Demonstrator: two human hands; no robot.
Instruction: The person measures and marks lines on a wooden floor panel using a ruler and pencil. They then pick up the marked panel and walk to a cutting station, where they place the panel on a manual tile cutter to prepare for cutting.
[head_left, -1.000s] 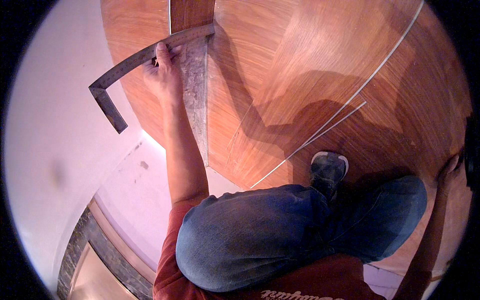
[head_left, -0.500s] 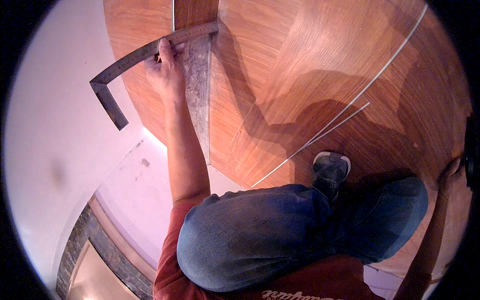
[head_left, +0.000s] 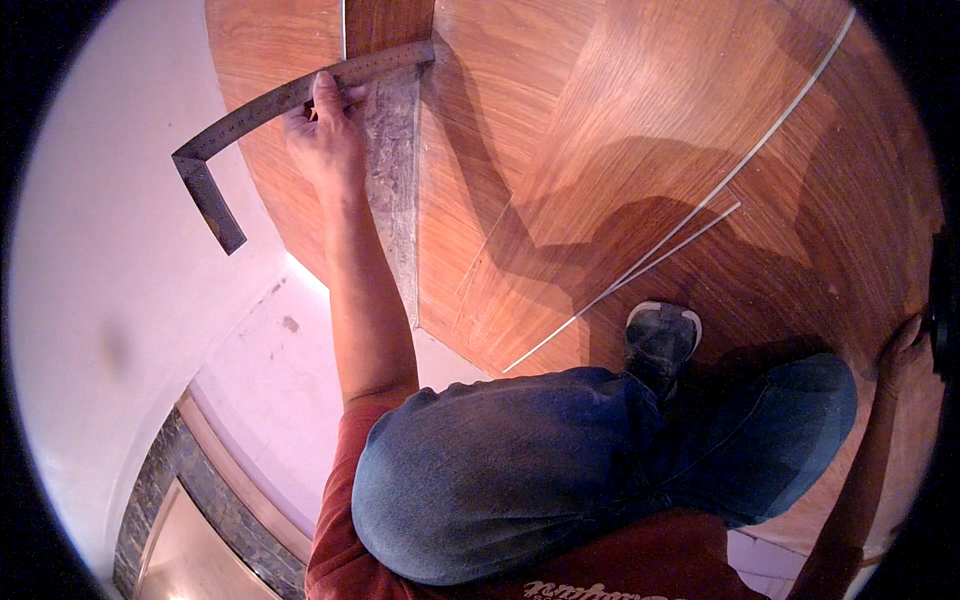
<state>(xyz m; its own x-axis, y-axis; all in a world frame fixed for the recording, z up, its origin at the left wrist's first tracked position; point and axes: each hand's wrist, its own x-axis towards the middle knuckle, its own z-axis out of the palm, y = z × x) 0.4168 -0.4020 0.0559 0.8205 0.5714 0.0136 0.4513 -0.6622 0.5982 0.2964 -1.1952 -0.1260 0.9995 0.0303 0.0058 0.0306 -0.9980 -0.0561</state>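
At the upper left, my left hand (head_left: 328, 140) grips a dark metal carpenter's square (head_left: 285, 100), with the thumb on top of its long arm. This long arm lies across a reddish-brown wood-grain plank (head_left: 388, 22) and the top of a bare grey strip (head_left: 392, 190). The short arm of the square hangs out over the white wall side. Far to the right, my right hand (head_left: 903, 345) is down by a black object (head_left: 940, 305) cut off by the picture's dark rim. Its fingers are mostly hidden, so what it holds or touches is unclear.
Wood-grain floor planks (head_left: 530, 120) spread across the middle and right. Two thin pale strips (head_left: 680, 240) lie or run over them, meeting at a narrow angle. My shoe (head_left: 662, 345) rests on the planks below. The white wall (head_left: 110, 250) rises along the left side.
My left hand and the carpenter's square have shifted slightly to the left. The right hand stays in place by the black object.
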